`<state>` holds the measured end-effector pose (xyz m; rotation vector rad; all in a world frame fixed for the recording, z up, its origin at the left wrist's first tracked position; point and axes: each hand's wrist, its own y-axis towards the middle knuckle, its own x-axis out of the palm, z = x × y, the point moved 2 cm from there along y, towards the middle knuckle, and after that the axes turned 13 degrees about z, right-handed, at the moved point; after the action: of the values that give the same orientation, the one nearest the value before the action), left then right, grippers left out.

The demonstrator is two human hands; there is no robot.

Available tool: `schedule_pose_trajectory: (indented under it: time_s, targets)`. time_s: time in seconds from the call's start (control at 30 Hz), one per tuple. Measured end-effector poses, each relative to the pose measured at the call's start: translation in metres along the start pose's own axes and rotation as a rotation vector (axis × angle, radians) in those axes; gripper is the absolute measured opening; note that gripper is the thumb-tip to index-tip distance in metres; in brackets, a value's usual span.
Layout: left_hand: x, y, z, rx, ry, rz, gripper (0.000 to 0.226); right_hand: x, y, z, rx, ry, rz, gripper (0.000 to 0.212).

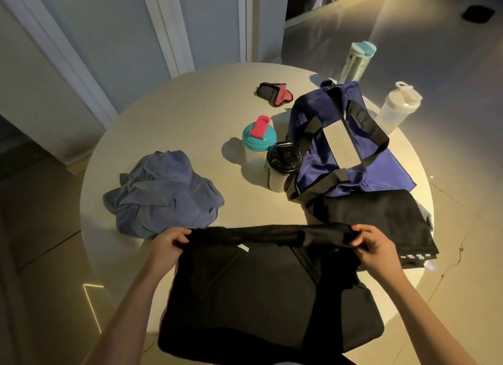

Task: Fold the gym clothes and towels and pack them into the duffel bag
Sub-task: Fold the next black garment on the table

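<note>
Both hands, left (170, 242) and right (374, 245), are pinching the black shirt (258, 296) by its top edge, holding it over the worktop (190, 119) near the duffel bag (326, 160).

Towel (163, 193) left of duffel bag (340, 149)

A round pale worktop (190, 114) carries a teal-lidded shaker (258, 144) with a pink flap, just beside a black-lidded cup (283, 164). Pink-and-grey gloves (275, 94) lie farther back. A tall teal-capped bottle (356, 62) and a clear white-lidded shaker (398, 107) stand near the far right edge.
</note>
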<state>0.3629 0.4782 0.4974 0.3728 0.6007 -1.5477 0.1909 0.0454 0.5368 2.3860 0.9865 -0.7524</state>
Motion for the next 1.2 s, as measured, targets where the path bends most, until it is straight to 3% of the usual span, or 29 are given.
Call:
schedule_pose_trajectory:
  time_s: [0.1,0.17,0.23,0.33,0.43,0.5,0.6,0.73,0.9,1.0,1.1,1.2]
  targets:
    - [-0.002,-0.010,-0.014,0.153,0.250,-0.060,0.055,0.000,-0.012,0.008,-0.024,-0.130,-0.079,0.059]
    - [-0.003,-0.012,-0.017,0.235,0.392,-0.091,0.061,0.003,-0.015,0.007,-0.059,-0.240,-0.139,0.026]
    - [-0.002,-0.015,-0.017,0.238,0.480,-0.148,0.054,0.004,-0.017,0.006,-0.088,-0.360,-0.165,0.016]
    - [0.003,-0.018,-0.003,0.231,0.600,-0.114,0.033,0.002,-0.013,-0.003,-0.126,-0.454,-0.110,0.032]
    - [0.008,-0.016,0.012,0.332,0.635,0.062,0.023,0.005,-0.002,-0.015,-0.176,-0.494,-0.091,0.016]
    - [0.014,-0.012,0.021,0.362,0.664,0.078,0.027,0.011,0.004,-0.021,-0.233,-0.569,-0.155,0.031]
    - [0.025,-0.004,0.027,0.368,0.758,-0.022,0.044,0.017,0.011,-0.027,-0.269,-0.696,-0.261,0.049]
    - [0.034,0.001,0.032,0.426,0.984,-0.055,0.049,0.021,0.015,-0.030,-0.276,-0.805,-0.332,0.056]
    - [0.040,-0.002,0.030,0.510,1.076,-0.101,0.036,0.027,0.011,-0.029,-0.312,-0.863,-0.409,0.043]
    - [0.037,-0.003,0.027,0.486,1.023,-0.084,0.040,0.027,0.006,-0.030,-0.334,-0.855,-0.351,0.023]
    - [0.035,-0.004,0.029,0.439,1.007,-0.067,0.035,0.023,0.003,-0.030,-0.406,-0.855,-0.246,0.028]
    - [0.035,-0.004,0.028,0.385,1.032,-0.073,0.030,0.013,0.003,-0.033,-0.329,-0.808,-0.218,0.022]
